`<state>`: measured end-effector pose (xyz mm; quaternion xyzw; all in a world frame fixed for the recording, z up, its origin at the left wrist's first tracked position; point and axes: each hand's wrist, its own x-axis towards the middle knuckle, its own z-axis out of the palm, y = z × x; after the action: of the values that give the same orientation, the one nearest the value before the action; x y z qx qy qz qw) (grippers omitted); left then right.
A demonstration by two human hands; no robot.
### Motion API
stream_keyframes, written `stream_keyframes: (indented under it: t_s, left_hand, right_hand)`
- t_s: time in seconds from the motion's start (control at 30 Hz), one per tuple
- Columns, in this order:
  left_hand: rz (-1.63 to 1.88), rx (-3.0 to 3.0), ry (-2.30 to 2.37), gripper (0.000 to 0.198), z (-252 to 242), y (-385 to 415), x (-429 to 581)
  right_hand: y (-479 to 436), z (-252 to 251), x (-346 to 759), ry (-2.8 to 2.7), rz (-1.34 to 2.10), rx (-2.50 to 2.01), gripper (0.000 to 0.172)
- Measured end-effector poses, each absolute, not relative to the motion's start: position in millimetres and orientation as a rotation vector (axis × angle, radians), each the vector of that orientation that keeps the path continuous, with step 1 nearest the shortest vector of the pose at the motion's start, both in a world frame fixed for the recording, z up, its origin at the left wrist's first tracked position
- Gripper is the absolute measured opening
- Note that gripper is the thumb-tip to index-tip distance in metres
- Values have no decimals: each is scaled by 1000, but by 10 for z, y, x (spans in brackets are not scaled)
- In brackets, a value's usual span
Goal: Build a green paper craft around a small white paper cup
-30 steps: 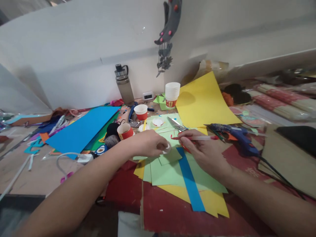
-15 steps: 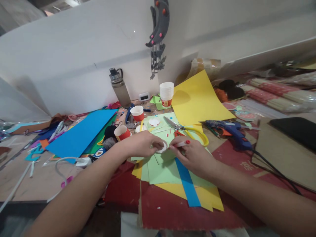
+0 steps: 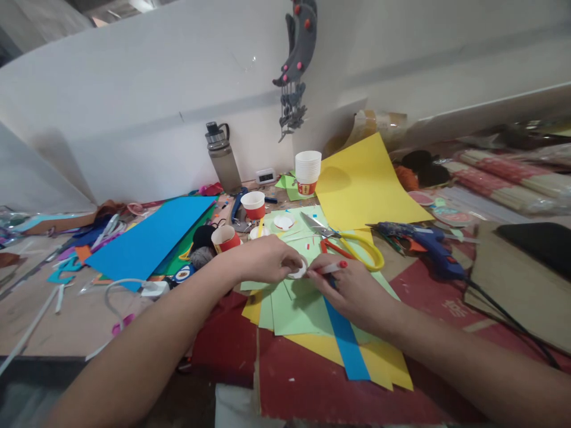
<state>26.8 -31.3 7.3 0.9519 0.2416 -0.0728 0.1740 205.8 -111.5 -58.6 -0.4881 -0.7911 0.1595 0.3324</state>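
My left hand (image 3: 267,260) is closed, pinching a small white paper disc (image 3: 298,273) just above the light green paper sheets (image 3: 303,303). My right hand (image 3: 352,288) is closed round a white pen with a red cap (image 3: 331,267), whose tip meets the disc. Both hands touch at the disc. Under them lie a blue paper strip (image 3: 345,339) and yellow sheets (image 3: 383,362). Yellow-handled scissors (image 3: 348,238) lie just beyond my right hand.
Red-and-white paper cups (image 3: 225,238) and a white cup stack (image 3: 307,172) stand behind. A large blue sheet (image 3: 151,235) lies left, a big yellow sheet (image 3: 366,184) back right. A blue glue gun (image 3: 423,246) with cable lies right. A grey bottle (image 3: 220,156) stands by the wall.
My right hand drew the pen in from the right until its tip reached the disc held by my left hand. The scissors it covered are now in plain view.
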Motion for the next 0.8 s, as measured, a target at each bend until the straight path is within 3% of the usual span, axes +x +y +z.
stream_keyframes:
  t_s: [0.27, 0.8]
  left_hand:
    - [-233, 2657, 698, 33, 113, -323, 280]
    - [-242, 2669, 690, 33, 112, -318, 289]
  right_hand:
    - [-1073, -552, 2174, -1977, 409, -1340, 27]
    - [-1076, -628, 2131, -2079, 282, -1286, 18]
